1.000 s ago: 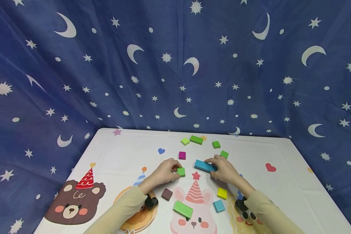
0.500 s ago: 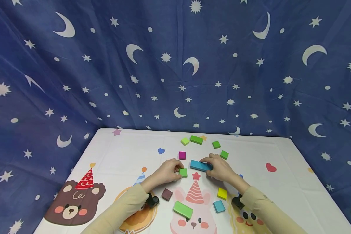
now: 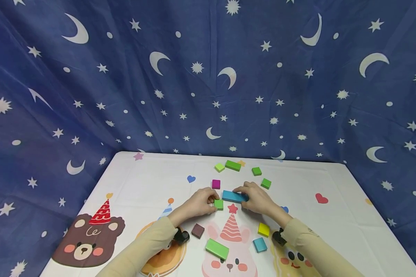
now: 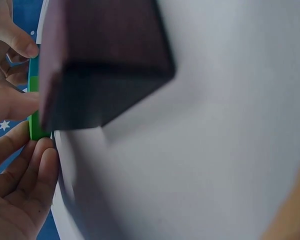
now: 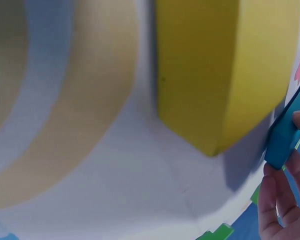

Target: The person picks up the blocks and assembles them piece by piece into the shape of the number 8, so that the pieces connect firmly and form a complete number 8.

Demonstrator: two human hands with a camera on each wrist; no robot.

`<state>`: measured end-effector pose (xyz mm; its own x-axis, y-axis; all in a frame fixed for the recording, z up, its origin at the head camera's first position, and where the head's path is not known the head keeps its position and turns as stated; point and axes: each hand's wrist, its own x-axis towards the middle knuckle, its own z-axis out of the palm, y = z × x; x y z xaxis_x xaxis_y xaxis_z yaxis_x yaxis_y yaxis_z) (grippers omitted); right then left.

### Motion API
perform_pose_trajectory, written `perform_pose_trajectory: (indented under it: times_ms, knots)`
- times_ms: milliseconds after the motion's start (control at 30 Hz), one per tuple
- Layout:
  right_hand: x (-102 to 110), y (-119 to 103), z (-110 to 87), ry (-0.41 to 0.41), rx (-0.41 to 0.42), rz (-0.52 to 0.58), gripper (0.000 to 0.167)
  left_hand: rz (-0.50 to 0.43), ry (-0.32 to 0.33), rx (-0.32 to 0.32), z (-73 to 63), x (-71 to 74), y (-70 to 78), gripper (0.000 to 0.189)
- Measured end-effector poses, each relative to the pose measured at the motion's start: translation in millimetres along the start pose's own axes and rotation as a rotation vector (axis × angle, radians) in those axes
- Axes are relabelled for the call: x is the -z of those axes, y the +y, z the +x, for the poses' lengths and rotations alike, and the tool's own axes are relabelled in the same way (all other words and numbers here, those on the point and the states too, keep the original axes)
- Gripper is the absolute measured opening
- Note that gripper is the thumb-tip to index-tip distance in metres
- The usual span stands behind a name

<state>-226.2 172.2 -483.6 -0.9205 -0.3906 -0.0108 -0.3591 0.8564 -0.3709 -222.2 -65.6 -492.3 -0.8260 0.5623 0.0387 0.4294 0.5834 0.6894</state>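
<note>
Pinching a small green block (image 3: 218,205) between thumb and fingers, the left hand (image 3: 201,201) has its grip narrowed to the block's width. The right hand (image 3: 258,199) has a similarly narrowed grip, thumb and fingers on a long blue block (image 3: 230,196) near its right end. Both held blocks are near the middle of the desk (image 3: 142,181), just beside each other; whether they touch is hard to tell. A magenta cube (image 3: 216,184) sits just beyond them. Nearer the person are a brown block (image 3: 198,231), a yellow block (image 3: 263,229) and a light-green bar (image 3: 217,249).
</note>
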Motion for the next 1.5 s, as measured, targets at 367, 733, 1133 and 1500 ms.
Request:
perform_pose_trajectory:
  times_ms: [367,733,1133,1500]
  knots:
    - [-3,-2,1.7,-0.018,0.021,0.015,0.043,0.011,0.009,-0.020,-1.0,-1.6,-4.1,0.026]
    - [-4,-1,1.5,-0.025,0.050,0.028,0.041,-0.016,0.043,0.009,-2.4,-2.7,-8.1,0.026]
    - [-3,1,2.3,-0.017,0.077,0.044,0.043,-0.043,0.051,0.020,-0.7,-3.7,-10.3,0.025]
    - [-2,5,3.3,-0.024,0.074,0.045,0.042,-0.082,0.049,0.017,2.7,-5.6,-12.4,0.025]
